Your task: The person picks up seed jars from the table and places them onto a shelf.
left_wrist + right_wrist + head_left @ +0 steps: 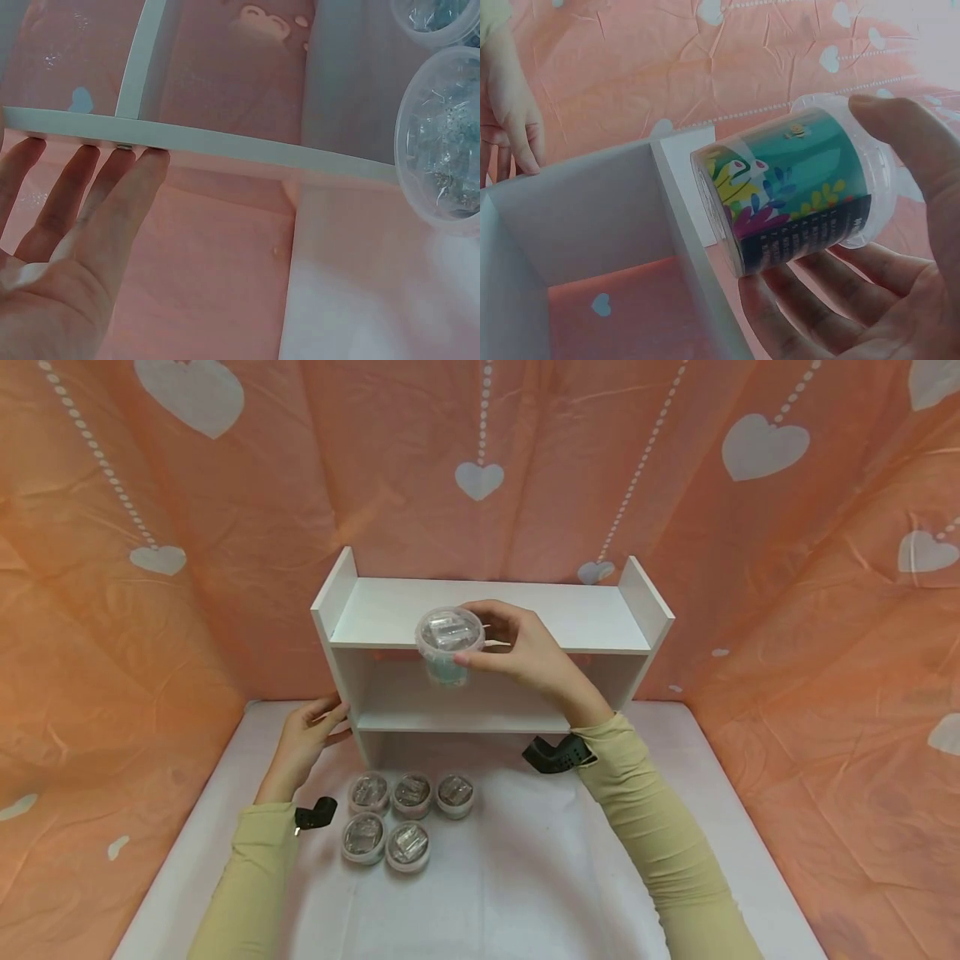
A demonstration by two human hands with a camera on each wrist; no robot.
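Far left, the orange cloth backdrop [67,635] drops down in creases, pale hearts printed on it, and here's the left hand [306,743] at the side of the white shelf [555,614]; the left wrist view gives what the head view gives less clearly, fingers extended, loose and gripping nothing, fingertips touching the left panel from outside. A smooth yellow-green sleeve [251,877] covers that forearm, with a black wrist mount [317,813] beside it. Just right, on the near part of the desk [525,893], under its pale, faintly creased covering, sit five round tubs [412,795], three in the far row, two in the near one, clear lids showing crinkled, shiny packets. Into the middle now, and there's the cup [448,647], held up in front of the shelf, above the desk: see-through lid, another glinting packet under it, tapering body. From the head it's only a hint of teal; the right wrist view shows the whole printed wrap, a small bee, bright leaves and a dark panel of white lettering. Gripping it from the right is the right hand [528,647], thumb at the rim, fingers curved round the other side, the matching sleeve [660,835] wrinkled along the forearm.
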